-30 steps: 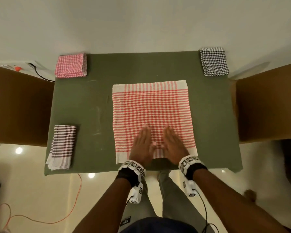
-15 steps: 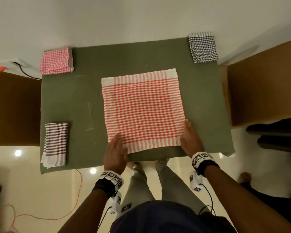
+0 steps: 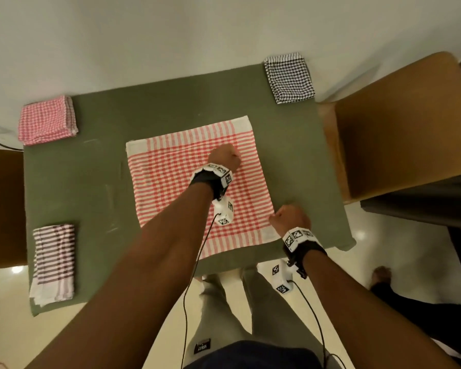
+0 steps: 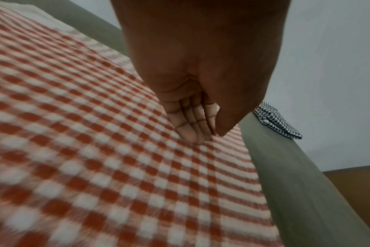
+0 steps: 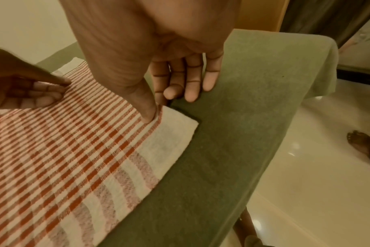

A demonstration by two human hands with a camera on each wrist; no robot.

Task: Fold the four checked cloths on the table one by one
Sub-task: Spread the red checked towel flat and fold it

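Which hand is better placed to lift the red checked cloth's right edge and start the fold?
Right hand: it pinches the red checked cloth near its right corner.

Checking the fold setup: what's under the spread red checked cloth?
Only the green table cover shows around the red checked cloth; whatever lies beneath its middle is hidden.

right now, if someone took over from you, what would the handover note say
Left hand: pinching the red checked cloth near its far right part, fingers bunched on the fabric.
Right hand: thumb on the cloth's near right corner, pinching the edge there.
Red cloth lies spread flat mid table, not yet folded.
Done: pink checked cloth far left, black checked cloth far right and brown striped cloth near left all lie folded.
Left: fold the red cloth, the last one.
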